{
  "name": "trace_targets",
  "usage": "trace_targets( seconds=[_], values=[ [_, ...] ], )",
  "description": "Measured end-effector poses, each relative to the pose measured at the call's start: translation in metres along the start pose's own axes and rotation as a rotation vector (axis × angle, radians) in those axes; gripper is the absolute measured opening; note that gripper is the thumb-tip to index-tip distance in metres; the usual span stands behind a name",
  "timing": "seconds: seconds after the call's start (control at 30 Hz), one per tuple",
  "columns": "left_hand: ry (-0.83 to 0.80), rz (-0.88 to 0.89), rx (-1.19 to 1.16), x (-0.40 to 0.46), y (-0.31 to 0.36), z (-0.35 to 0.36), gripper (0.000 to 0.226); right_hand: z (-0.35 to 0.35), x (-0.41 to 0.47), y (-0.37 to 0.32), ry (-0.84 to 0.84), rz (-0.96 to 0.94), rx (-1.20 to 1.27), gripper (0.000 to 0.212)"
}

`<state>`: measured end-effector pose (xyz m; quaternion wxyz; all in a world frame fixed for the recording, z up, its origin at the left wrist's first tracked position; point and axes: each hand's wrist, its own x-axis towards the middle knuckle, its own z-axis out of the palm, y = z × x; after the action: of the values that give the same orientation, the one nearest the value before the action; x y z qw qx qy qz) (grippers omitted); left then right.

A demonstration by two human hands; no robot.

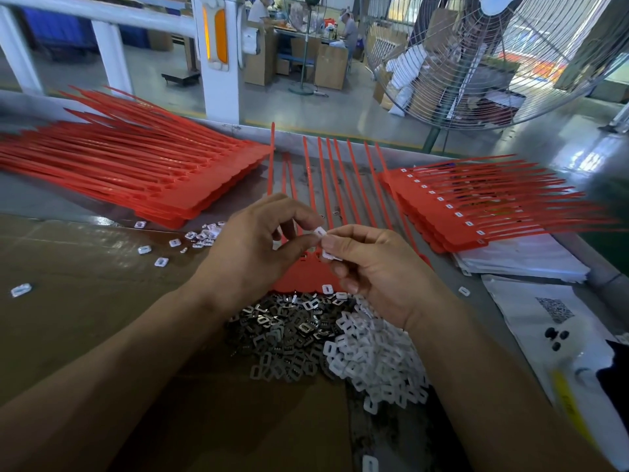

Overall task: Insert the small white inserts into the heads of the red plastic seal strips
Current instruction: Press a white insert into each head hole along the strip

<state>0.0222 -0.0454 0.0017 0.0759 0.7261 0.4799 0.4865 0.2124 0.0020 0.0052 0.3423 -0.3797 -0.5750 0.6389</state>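
A row of red seal strips [326,185] lies in front of me, tails pointing away, heads [303,274] partly hidden under my hands. My left hand [252,247] and my right hand [371,264] meet above those heads and together pinch a small white insert [320,231]. More white inserts [329,256] sit curled in my right fingers. One head near my right hand shows an insert [327,288] in it. A heap of white inserts [371,356] and a heap of grey metal clips [286,335] lie just below my hands.
A stack of red strips [136,172] lies at the left, and a stack with white inserts in the heads [476,202] at the right. Loose inserts [200,235] scatter on the brown cardboard [85,301]. White bags [544,321] lie at right; a large fan [493,56] stands behind.
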Motion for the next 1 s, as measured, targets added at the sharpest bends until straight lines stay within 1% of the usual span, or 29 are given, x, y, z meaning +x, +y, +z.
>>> trace_targets(
  seconds=[0.13,0.33,0.47,0.57,0.7,0.83,1.0],
  values=[
    [-0.065,0.037,0.025,0.001,-0.004,-0.002,0.017,-0.004,-0.001,0.002,-0.008,-0.016,-0.062,0.01],
    [-0.063,0.026,0.094,0.001,-0.009,-0.001,0.015,-0.004,0.002,0.005,0.034,-0.022,-0.097,0.008],
    [-0.025,-0.047,0.141,0.001,-0.012,-0.001,0.009,-0.006,0.004,0.005,0.114,-0.045,-0.04,0.005],
    [0.002,-0.104,0.207,0.001,-0.015,-0.003,0.009,-0.007,0.006,0.005,0.155,-0.057,0.007,0.008],
    [-0.076,-0.21,0.35,0.001,-0.02,-0.006,0.008,-0.006,0.005,0.005,0.169,-0.067,0.02,0.01],
    [-0.164,-0.319,0.424,0.002,-0.024,-0.006,0.007,-0.006,0.004,0.003,0.18,-0.066,0.038,0.011],
    [-0.19,-0.376,0.479,0.003,-0.026,-0.006,0.011,-0.006,0.002,0.002,0.18,-0.063,0.032,0.011]
  ],
)
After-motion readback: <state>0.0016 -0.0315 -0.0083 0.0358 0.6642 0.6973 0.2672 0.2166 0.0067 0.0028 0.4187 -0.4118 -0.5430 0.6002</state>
